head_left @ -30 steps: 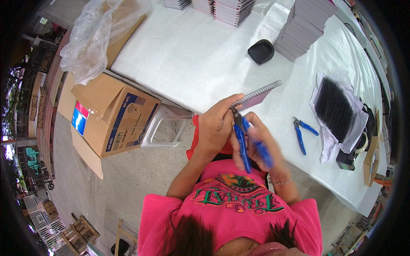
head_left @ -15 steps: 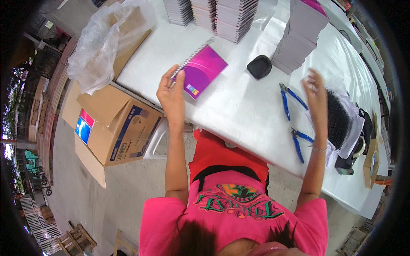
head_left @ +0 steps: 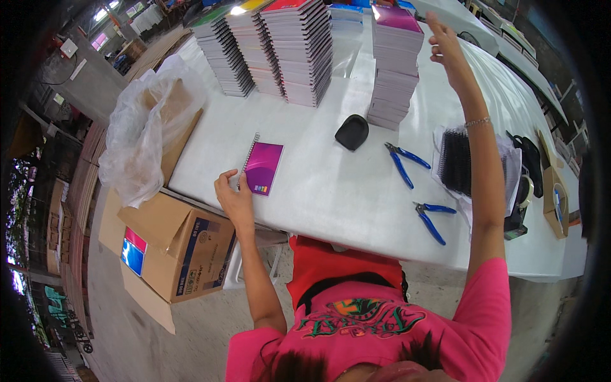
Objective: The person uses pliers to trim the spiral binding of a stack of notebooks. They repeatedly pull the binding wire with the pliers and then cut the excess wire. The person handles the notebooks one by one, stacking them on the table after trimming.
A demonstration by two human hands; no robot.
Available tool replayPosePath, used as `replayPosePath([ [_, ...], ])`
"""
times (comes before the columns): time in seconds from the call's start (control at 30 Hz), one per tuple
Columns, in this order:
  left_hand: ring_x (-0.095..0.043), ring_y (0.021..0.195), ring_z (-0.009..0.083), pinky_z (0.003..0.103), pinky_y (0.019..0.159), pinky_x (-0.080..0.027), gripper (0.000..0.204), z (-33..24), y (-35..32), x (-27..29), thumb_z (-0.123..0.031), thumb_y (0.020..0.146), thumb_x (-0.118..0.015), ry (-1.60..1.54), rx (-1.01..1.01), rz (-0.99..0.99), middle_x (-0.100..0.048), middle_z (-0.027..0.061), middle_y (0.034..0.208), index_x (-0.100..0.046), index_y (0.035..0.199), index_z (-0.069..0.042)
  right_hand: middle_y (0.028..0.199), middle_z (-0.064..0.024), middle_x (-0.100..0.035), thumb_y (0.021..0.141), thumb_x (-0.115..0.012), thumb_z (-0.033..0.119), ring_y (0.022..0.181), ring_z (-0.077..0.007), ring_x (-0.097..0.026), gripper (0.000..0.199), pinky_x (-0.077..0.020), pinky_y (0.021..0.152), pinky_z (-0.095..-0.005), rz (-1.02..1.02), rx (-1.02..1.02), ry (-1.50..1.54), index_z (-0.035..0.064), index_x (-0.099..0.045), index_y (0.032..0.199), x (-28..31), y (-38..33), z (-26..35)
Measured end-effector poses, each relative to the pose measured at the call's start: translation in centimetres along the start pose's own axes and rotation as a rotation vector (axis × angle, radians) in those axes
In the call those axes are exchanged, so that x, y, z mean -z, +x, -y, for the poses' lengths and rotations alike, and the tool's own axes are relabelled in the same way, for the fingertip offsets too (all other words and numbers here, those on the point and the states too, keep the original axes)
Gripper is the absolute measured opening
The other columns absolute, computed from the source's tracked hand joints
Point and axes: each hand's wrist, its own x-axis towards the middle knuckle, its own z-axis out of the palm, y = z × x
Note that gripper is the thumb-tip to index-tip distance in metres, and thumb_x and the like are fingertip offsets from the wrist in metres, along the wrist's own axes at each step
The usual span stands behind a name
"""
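Observation:
A small purple spiral notebook (head_left: pixel 266 167) is at the left part of the white table (head_left: pixel 305 184), its wire coil along its left side. My left hand (head_left: pixel 235 198) is at the notebook's lower left corner, thumb and fingers closed at the coil. Whether the notebook rests fully on the table I cannot tell. My right hand (head_left: pixel 447 51) is raised at the far right, fingers apart and holding nothing. Beside it stands a tall stack of pages (head_left: pixel 391 79) with a purple cover on top. Two blue-handled cutting pliers (head_left: pixel 401 167) (head_left: pixel 433 219) lie nearer, left of my right forearm.
Stacks of spiral notebooks (head_left: pixel 296 60) stand at the back. A black rounded object (head_left: pixel 352 132) lies mid-table. Black wire coils (head_left: pixel 455 162) lie on white wrapping at right. An opened cardboard box (head_left: pixel 203 258) and a clear plastic bag (head_left: pixel 137 137) are at left.
My right hand has moved up and away, to beside the tall stack. My left hand has shifted left with its thumb no longer over the notebook's cover. The view has tilted toward the far stacks.

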Motion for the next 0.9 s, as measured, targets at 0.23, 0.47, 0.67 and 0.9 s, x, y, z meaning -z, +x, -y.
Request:
replayPosePath([
  [0.23, -0.041, 0.135, 0.0369, 0.053, 0.110, -0.036, 0.033, -2.8, -1.0, 0.9, -0.020, 0.093, -0.072, 0.115, -0.145, -0.099, -0.046, 0.0169, 0.138, -0.066, 0.124, -0.011, 0.080, -0.0017, -0.054, 0.086, -0.080, 0.046, 0.069, -0.0091, -0.050, 0.092, -0.0434, 0.060, -0.0240, 0.104, 0.027, 0.026, -0.0094, -0.039, 0.147, -0.5, 1.4, 1.2],
  [0.47, -0.044, 0.136, 0.0344, 0.048, 0.114, -0.034, 0.034, -10.3, -2.4, 1.6, -0.016, 0.093, -0.073, -0.138, -0.309, -0.058, -0.051, 0.0157, 0.136, -0.065, 0.126, -0.008, 0.087, -0.0052, -0.062, 0.087, -0.080, 0.019, 0.073, -0.0126, -0.060, 0.086, -0.0493, 0.060, -0.0245, 0.070, 0.174, 0.139, 0.0000, -0.031, 0.155, 2.7, -3.0, 4.9],
  [0.67, -0.038, 0.143, 0.0363, 0.061, 0.120, -0.019, 0.055, -19.5, -6.5, 3.5, -0.026, 0.087, -0.079, 0.087, -0.880, -0.081, -0.043, 0.0091, 0.152, -0.063, 0.139, -0.023, 0.093, -0.0020, -0.058, 0.080, -0.076, -0.007, 0.086, -0.0119, -0.062, 0.090, -0.0529, 0.080, -0.0295, 0.418, 0.303, -0.065, 0.0152, -0.036, 0.158, -0.1, -17.1, 8.5],
  [0.9, -0.064, 0.100, 0.0195, 0.059, 0.122, -0.015, 0.014, -18.6, -8.4, 1.2, -0.016, 0.093, -0.068, 0.174, -0.866, 0.609, -0.069, 0.0000, 0.100, -0.071, 0.107, -0.012, 0.083, -0.0071, -0.057, 0.082, -0.077, 0.006, 0.075, -0.0207, -0.058, 0.085, -0.0529, 0.076, -0.0357, 0.318, 0.194, -0.197, 0.0231, -0.039, 0.156, 2.5, -22.4, 3.3],
])
